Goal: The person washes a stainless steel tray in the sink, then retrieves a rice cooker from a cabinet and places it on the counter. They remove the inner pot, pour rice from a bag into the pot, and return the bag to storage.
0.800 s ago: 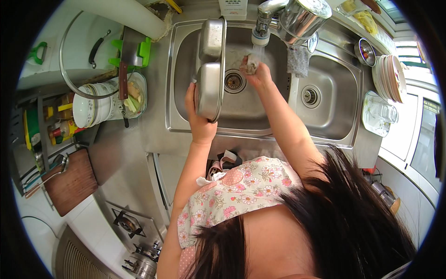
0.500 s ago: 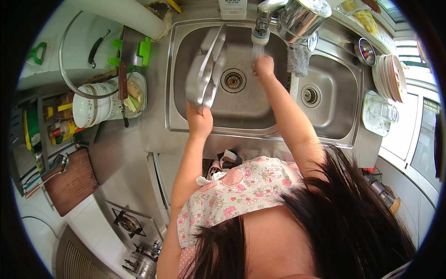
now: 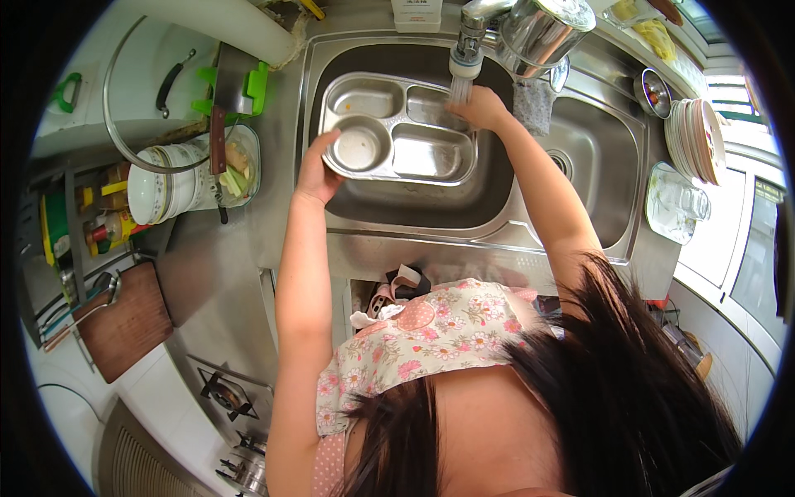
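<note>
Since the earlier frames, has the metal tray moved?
Yes. The metal tray has swung from standing on edge to compartments-up over the left sink basin, held by the left hand.

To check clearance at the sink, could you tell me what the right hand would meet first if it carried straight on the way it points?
Probably the faucet head, just beyond the right hand at the tray's far corner; depth is unclear.

Left hand fingers behind the steel tray, faucet top cut off by the edge

Steel compartment tray face-up over sink basin, seemingly wet.
</note>
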Demonstrator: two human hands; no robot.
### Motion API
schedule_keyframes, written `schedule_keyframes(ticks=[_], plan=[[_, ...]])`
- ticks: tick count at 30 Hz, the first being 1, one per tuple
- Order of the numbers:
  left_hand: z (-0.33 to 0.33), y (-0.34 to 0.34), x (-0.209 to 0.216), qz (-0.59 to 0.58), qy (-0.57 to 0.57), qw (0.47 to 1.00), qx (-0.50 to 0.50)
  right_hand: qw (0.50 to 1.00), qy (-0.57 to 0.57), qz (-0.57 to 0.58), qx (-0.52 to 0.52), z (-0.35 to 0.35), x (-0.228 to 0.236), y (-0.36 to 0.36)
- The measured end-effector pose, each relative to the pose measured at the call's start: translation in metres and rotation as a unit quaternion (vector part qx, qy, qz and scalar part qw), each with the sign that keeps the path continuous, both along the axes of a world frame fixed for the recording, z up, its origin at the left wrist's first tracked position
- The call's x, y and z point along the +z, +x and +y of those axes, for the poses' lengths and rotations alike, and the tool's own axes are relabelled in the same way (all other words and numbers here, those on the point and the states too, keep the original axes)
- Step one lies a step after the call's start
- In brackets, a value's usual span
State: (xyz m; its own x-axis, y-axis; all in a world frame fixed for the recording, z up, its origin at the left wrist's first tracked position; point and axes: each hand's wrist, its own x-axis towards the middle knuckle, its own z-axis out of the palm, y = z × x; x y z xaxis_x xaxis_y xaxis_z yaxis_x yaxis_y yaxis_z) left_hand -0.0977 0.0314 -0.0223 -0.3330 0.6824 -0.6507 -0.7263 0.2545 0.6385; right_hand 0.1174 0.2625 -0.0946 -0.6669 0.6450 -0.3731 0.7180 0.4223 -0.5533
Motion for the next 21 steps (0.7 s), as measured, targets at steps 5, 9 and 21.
schedule_keyframes(ticks=[5, 9, 21], plan=[[0.011, 0.035, -0.038, -0.019, 0.133, 0.987, 0.084, 0.976, -0.072, 0.085, -0.187, -0.046, -0.014, 0.024], [0.017, 0.089, -0.036, 0.065, 0.102, 0.991, 0.062, 0.930, -0.103, 0.116, -0.334, -0.101, -0.014, 0.036], [0.006, 0.089, -0.047, -0.005, 0.040, 0.998, -0.053, 0.934, 0.173, 0.175, -0.260, -0.087, 0.044, 0.052]])
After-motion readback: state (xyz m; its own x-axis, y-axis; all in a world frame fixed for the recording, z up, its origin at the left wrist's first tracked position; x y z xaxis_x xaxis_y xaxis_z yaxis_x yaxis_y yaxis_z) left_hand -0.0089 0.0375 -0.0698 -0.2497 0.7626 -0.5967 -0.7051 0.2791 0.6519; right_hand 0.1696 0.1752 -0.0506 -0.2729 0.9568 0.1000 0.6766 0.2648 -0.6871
